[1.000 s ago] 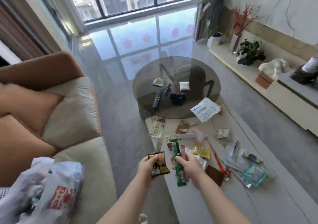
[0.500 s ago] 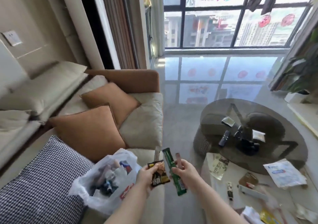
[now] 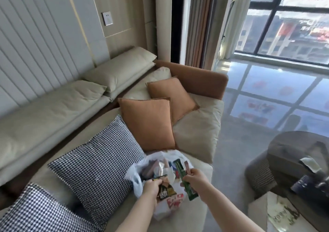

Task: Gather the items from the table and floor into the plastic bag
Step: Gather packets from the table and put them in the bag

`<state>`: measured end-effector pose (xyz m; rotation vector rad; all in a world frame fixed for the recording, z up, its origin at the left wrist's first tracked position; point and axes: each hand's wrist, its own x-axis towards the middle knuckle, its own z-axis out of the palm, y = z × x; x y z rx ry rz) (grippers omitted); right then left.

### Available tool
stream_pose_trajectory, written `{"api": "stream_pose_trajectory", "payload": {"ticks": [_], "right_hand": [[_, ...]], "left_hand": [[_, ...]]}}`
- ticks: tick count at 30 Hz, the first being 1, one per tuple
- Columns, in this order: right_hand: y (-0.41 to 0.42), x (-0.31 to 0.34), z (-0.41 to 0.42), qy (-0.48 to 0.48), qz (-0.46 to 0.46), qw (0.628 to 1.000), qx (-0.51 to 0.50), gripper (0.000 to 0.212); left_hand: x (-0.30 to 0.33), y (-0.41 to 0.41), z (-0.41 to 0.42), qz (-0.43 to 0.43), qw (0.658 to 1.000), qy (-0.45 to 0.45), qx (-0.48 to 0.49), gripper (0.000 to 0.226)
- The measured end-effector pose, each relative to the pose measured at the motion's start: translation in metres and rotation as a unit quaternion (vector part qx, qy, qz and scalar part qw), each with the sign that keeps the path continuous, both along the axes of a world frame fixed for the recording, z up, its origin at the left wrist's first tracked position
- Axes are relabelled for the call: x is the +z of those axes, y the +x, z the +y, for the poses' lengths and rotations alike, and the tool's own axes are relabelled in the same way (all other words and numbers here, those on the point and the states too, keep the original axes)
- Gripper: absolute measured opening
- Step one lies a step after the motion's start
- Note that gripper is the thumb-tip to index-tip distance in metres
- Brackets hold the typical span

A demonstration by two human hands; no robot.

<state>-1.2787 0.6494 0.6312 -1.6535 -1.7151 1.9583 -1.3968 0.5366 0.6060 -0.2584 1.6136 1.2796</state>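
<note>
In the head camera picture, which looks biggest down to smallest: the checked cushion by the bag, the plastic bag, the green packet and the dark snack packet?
1. Checked cushion
2. Plastic bag
3. Green packet and dark snack packet: the green one looks longer, the dark one wider, and hands cover part of each, so I won't rank them.

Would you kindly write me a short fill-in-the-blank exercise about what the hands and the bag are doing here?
1. The left hand grips a dark snack packet over the open ____ bag.
2. The right hand holds a long ____ wrapper.
3. The bag rests on the ____, in front of an orange cushion.

Missing words: plastic; green; sofa
</note>
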Motion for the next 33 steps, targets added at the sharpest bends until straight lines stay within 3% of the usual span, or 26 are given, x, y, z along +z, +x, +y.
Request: {"api": "stream_pose_trajectory", "payload": {"ticks": [5, 8, 15, 19, 24, 29, 33], "right_hand": [[-0.041, -0.019, 0.015, -0.022, -0.050, 0.997, 0.045, 0.014], [-0.064, -0.029, 0.029, -0.008, -0.102, 0.990, 0.097, 0.016], [-0.108, -0.051, 0.061, 0.030, -0.168, 0.960, 0.220, 0.020], [-0.124, -0.083, 0.068, 0.011, -0.152, 0.956, 0.249, 0.042], [-0.123, -0.098, 0.079, 0.037, -0.162, 0.943, 0.288, 0.056], [-0.113, -0.095, 0.084, 0.060, -0.196, 0.943, 0.264, 0.053], [-0.099, -0.077, 0.078, 0.086, -0.191, 0.946, 0.248, 0.030]], "left_hand": [[-0.008, -0.022, 0.005, -0.016, 0.998, -0.011, 0.059, 0.018], [-0.010, -0.032, 0.015, -0.030, 0.995, -0.016, 0.093, 0.008], [-0.050, -0.057, 0.048, -0.019, 0.988, -0.086, 0.123, 0.013], [-0.120, -0.076, 0.057, 0.001, 0.987, -0.123, 0.108, 0.022], [-0.090, -0.078, 0.062, -0.001, 0.981, -0.151, 0.125, 0.019], [-0.080, -0.071, 0.057, 0.047, 0.986, -0.156, 0.027, 0.041], [-0.059, -0.060, 0.055, 0.100, 0.983, -0.133, -0.081, 0.028]]}}
